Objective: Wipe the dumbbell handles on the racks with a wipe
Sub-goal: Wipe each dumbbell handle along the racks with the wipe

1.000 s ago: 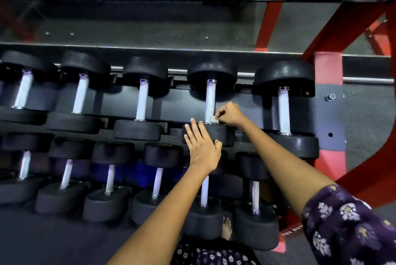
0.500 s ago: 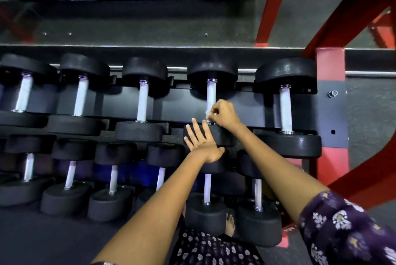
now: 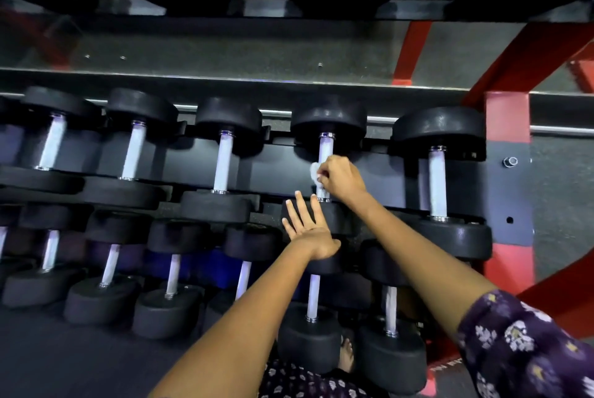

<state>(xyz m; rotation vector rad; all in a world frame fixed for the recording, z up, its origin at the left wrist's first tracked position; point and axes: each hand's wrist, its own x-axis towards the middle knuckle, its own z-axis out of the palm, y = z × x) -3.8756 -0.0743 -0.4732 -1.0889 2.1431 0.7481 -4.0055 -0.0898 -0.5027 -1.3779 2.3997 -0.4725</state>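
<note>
Right hand [image 3: 340,177] pinches the wipe [image 3: 315,172] around the handle [image 3: 325,153]; left hand [image 3: 308,227] spread, steadying the dumbbell head [image 3: 334,217]; loosen that pinch and the wipe may drop

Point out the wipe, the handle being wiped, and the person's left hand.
wipe [image 3: 314,172], head view: on the white bunched edge showing left of the fingers.
handle [image 3: 326,146], head view: on the bare metal above the right hand [image 3: 340,177].
left hand [image 3: 310,230], head view: on its back.
</note>
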